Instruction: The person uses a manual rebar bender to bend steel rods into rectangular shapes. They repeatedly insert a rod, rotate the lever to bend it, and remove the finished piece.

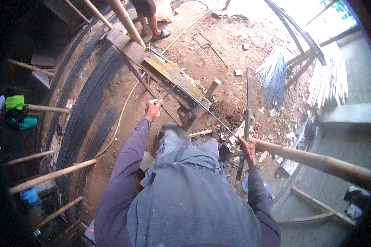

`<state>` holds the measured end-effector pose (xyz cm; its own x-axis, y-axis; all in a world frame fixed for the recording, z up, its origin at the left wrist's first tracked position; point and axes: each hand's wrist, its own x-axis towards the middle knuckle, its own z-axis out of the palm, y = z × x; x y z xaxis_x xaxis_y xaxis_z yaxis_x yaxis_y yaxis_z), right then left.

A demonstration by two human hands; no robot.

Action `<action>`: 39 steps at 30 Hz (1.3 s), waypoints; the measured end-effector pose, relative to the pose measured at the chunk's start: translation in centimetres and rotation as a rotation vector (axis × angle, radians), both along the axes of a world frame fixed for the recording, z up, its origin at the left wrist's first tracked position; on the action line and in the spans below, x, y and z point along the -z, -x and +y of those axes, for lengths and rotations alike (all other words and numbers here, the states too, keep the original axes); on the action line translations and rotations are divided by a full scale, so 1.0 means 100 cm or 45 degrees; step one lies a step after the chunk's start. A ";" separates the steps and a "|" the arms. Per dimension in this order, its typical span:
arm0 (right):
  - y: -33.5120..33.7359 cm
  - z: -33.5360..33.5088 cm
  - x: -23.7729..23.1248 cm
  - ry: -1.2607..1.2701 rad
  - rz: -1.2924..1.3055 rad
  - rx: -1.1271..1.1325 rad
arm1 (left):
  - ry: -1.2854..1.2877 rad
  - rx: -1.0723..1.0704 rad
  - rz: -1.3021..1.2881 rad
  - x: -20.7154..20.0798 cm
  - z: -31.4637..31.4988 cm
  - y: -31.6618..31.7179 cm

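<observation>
A thin dark steel rod (pixel 223 123) slants across a narrow wooden bench (pixel 121 41) in front of me, and has a sharp bend near the bench's middle. My left hand (pixel 153 109) is closed around the short bent end, just off the bench's near side. To the right, past the bench end, my right hand (pixel 248 149) grips the long straight part. A yellow bar (pixel 163 73) lies along the bench top beside the rod. Close behind my right hand are a dark upright strip (pixel 247 117) and the end of a bamboo pole (pixel 313 158).
Long dark rods (pixel 88 94) lie bundled on the ground at left. Bundles of thin grey rods (pixel 274 76) and pale strips (pixel 329 78) rest at right. Another person's legs (pixel 151 24) stand beyond the bench. Bent rod pieces (pixel 210 47) lie on the dirt.
</observation>
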<state>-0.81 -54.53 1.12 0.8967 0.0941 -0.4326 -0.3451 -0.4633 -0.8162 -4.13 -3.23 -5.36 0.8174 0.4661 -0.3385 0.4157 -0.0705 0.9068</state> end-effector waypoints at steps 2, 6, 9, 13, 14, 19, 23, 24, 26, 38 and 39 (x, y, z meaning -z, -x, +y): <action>-0.005 0.002 0.009 0.017 0.042 -0.026 | -0.008 -0.069 0.111 0.003 0.000 -0.003; -0.014 0.011 0.040 0.106 0.029 -0.103 | -0.170 -0.068 0.134 0.008 0.012 -0.006; -0.015 0.013 0.062 0.126 0.110 -0.091 | -0.247 -0.051 0.230 0.026 0.024 -0.005; -0.011 0.019 0.082 0.361 -0.449 -0.363 | -0.270 0.022 0.264 0.072 0.041 -0.012; -0.010 0.020 0.085 0.258 -0.255 -0.306 | -0.260 0.009 0.285 0.084 0.043 -0.015; -0.013 0.022 0.088 0.389 0.062 -0.116 | -0.291 0.132 0.429 0.121 0.054 -0.023; -0.011 0.025 0.084 0.439 -0.189 -0.144 | 0.100 0.157 0.440 0.125 0.063 -0.033; -0.011 0.026 0.082 0.534 -0.227 -0.163 | 0.191 0.177 0.454 0.123 0.064 -0.034; -0.011 0.025 0.075 0.651 -0.234 -0.139 | 0.132 0.163 0.479 0.120 0.061 -0.033; -0.036 0.011 -0.027 0.663 -0.886 -0.267 | -0.440 0.286 0.527 0.118 0.052 -0.034; -0.039 0.017 -0.037 0.574 -0.991 -0.247 | -0.404 0.267 0.538 0.121 0.053 -0.035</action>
